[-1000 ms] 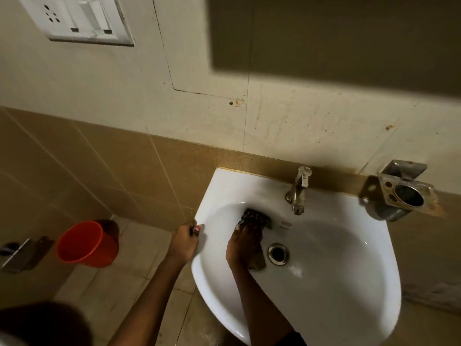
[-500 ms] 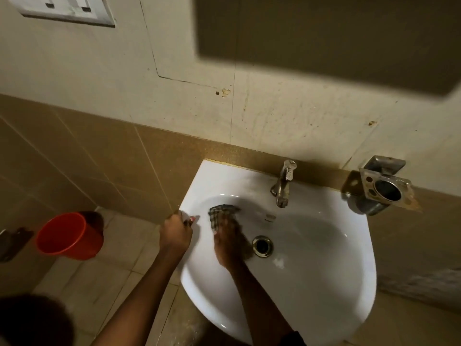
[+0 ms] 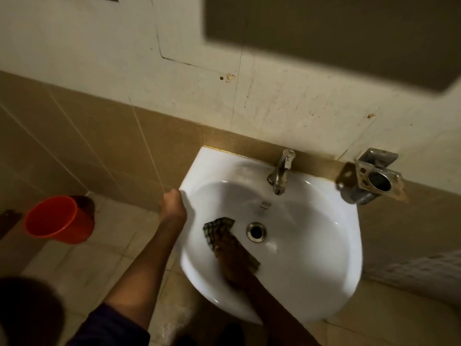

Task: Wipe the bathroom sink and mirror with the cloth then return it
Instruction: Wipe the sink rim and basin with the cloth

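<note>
A white wall-mounted sink fills the lower middle of the view. My right hand lies flat inside the basin, pressing a dark checked cloth against the left slope, just left of the metal drain. The cloth sticks out beyond my fingers and under my palm. My left hand grips the sink's left rim with curled fingers. A dark shape at the top of the wall may be the mirror's underside; I cannot tell.
A metal tap stands at the back of the sink. To its right a metal holder juts from the wall. An orange bucket sits on the tiled floor at the left.
My right hand and the cloth have slid from the back of the basin near the tap, over to the left, then down toward the front. My left hand has stayed on the rim.
</note>
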`<action>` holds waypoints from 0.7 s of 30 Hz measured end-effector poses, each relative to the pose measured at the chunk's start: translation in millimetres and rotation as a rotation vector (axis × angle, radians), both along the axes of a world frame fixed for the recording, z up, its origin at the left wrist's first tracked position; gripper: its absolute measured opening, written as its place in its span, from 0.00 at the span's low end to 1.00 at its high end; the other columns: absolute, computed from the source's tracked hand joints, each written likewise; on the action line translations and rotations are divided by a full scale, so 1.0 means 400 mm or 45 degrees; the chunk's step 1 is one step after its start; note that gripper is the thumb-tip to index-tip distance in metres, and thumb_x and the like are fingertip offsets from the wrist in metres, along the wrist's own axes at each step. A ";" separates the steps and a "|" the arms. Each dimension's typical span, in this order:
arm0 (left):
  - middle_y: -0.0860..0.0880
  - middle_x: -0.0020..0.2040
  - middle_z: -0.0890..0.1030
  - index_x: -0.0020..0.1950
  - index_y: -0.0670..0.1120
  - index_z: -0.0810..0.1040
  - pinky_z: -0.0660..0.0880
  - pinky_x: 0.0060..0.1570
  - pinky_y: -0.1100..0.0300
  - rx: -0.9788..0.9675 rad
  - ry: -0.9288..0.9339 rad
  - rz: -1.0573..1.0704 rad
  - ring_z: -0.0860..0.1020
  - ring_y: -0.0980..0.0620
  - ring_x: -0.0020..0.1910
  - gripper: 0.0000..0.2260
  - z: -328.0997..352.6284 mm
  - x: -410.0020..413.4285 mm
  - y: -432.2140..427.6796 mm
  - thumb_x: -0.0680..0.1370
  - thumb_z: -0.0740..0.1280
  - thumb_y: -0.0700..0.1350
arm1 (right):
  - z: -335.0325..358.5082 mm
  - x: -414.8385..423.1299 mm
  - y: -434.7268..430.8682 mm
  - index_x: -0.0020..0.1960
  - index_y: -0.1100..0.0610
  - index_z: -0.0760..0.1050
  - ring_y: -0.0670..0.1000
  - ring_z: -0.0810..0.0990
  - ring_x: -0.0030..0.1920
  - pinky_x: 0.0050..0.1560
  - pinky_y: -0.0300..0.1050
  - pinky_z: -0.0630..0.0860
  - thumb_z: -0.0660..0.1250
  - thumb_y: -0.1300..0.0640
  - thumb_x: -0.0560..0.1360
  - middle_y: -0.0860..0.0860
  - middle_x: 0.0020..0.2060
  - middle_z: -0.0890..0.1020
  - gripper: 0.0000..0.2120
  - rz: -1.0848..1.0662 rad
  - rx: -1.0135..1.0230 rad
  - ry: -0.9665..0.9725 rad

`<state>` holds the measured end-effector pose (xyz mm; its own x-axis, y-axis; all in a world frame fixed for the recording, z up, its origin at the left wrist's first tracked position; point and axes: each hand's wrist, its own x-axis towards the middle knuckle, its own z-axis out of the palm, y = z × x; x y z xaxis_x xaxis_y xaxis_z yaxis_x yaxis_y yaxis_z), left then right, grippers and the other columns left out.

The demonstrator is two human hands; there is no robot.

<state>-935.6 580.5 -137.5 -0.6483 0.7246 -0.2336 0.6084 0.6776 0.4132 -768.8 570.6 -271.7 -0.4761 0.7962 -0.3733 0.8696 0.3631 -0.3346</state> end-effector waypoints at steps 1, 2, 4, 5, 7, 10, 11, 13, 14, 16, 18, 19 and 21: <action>0.33 0.56 0.79 0.54 0.33 0.76 0.74 0.55 0.45 -0.018 0.004 0.004 0.77 0.32 0.56 0.11 -0.001 0.003 0.002 0.74 0.60 0.30 | 0.014 0.030 -0.016 0.73 0.50 0.28 0.51 0.73 0.67 0.64 0.45 0.72 0.43 0.51 0.74 0.50 0.69 0.71 0.33 0.146 -0.015 -0.048; 0.33 0.57 0.78 0.55 0.33 0.76 0.74 0.55 0.45 -0.031 0.005 0.012 0.77 0.32 0.57 0.11 -0.002 0.006 0.004 0.74 0.61 0.30 | 0.024 0.068 -0.035 0.71 0.44 0.25 0.52 0.65 0.72 0.71 0.48 0.65 0.38 0.47 0.76 0.51 0.74 0.64 0.29 0.301 -0.041 -0.096; 0.33 0.57 0.78 0.56 0.33 0.76 0.75 0.56 0.45 -0.039 0.013 0.025 0.76 0.32 0.57 0.11 0.000 0.005 0.007 0.74 0.62 0.31 | 0.040 0.160 -0.034 0.75 0.43 0.38 0.52 0.54 0.76 0.75 0.49 0.55 0.26 0.37 0.75 0.55 0.77 0.47 0.30 0.572 -0.106 -0.084; 0.33 0.57 0.78 0.56 0.33 0.76 0.75 0.56 0.45 -0.039 0.015 0.029 0.76 0.32 0.57 0.11 0.001 0.004 0.008 0.73 0.63 0.31 | 0.053 0.217 -0.021 0.77 0.47 0.45 0.53 0.56 0.76 0.75 0.47 0.56 0.24 0.38 0.75 0.58 0.77 0.41 0.34 0.586 0.087 -0.110; 0.33 0.57 0.78 0.56 0.33 0.76 0.75 0.56 0.46 -0.045 0.023 0.030 0.76 0.33 0.58 0.12 0.000 0.003 0.007 0.74 0.63 0.31 | 0.079 0.346 0.030 0.77 0.58 0.40 0.61 0.59 0.74 0.74 0.52 0.58 0.34 0.50 0.80 0.67 0.74 0.41 0.27 0.618 0.453 -0.203; 0.33 0.58 0.78 0.57 0.34 0.75 0.74 0.57 0.45 -0.051 0.043 0.016 0.76 0.33 0.58 0.12 -0.005 0.005 -0.001 0.74 0.61 0.31 | 0.105 0.483 0.137 0.74 0.60 0.30 0.65 0.57 0.73 0.66 0.68 0.61 0.42 0.62 0.76 0.63 0.75 0.54 0.31 0.546 0.070 -0.549; 0.33 0.58 0.77 0.57 0.34 0.75 0.74 0.57 0.45 -0.053 0.043 0.016 0.76 0.33 0.59 0.12 -0.007 0.005 -0.003 0.75 0.61 0.30 | 0.122 0.499 0.168 0.74 0.53 0.31 0.60 0.49 0.76 0.71 0.67 0.52 0.41 0.57 0.76 0.57 0.77 0.50 0.30 0.406 0.082 -0.605; 0.33 0.58 0.78 0.58 0.34 0.75 0.74 0.57 0.46 -0.056 0.039 0.009 0.76 0.33 0.59 0.12 -0.006 0.005 -0.004 0.75 0.61 0.30 | 0.118 0.489 0.189 0.75 0.48 0.33 0.55 0.38 0.76 0.73 0.61 0.36 0.39 0.51 0.77 0.49 0.77 0.41 0.28 0.209 0.111 -0.709; 0.34 0.58 0.78 0.57 0.34 0.75 0.74 0.57 0.46 -0.056 0.038 0.002 0.76 0.34 0.59 0.12 -0.005 0.005 -0.002 0.74 0.62 0.30 | 0.099 0.467 0.181 0.75 0.48 0.35 0.55 0.39 0.76 0.74 0.59 0.36 0.40 0.50 0.78 0.47 0.75 0.38 0.28 0.142 0.092 -0.637; 0.34 0.58 0.78 0.57 0.34 0.75 0.74 0.57 0.46 -0.058 0.036 -0.007 0.76 0.34 0.59 0.12 -0.003 0.005 0.003 0.74 0.62 0.30 | 0.085 0.396 0.133 0.76 0.48 0.38 0.57 0.44 0.77 0.76 0.59 0.43 0.33 0.48 0.73 0.48 0.75 0.40 0.30 0.212 0.057 -0.495; 0.34 0.58 0.77 0.57 0.34 0.75 0.73 0.58 0.45 -0.056 0.029 -0.006 0.75 0.33 0.59 0.12 -0.005 0.003 0.007 0.74 0.62 0.30 | 0.068 0.310 0.081 0.77 0.51 0.45 0.58 0.50 0.76 0.76 0.57 0.49 0.23 0.43 0.72 0.55 0.77 0.49 0.37 0.456 -0.007 -0.351; 0.34 0.58 0.77 0.57 0.34 0.75 0.73 0.58 0.45 -0.058 0.031 -0.009 0.75 0.33 0.59 0.12 -0.006 0.004 0.008 0.74 0.62 0.30 | 0.063 0.267 0.050 0.77 0.52 0.45 0.58 0.52 0.76 0.75 0.57 0.51 0.20 0.40 0.72 0.57 0.76 0.53 0.38 0.542 -0.080 -0.295; 0.33 0.58 0.77 0.57 0.33 0.75 0.74 0.57 0.44 -0.066 0.035 -0.013 0.75 0.33 0.59 0.12 -0.007 0.002 0.009 0.74 0.62 0.30 | 0.082 0.200 -0.005 0.76 0.49 0.39 0.58 0.52 0.76 0.75 0.59 0.52 0.22 0.37 0.73 0.57 0.77 0.53 0.35 0.649 -0.154 -0.131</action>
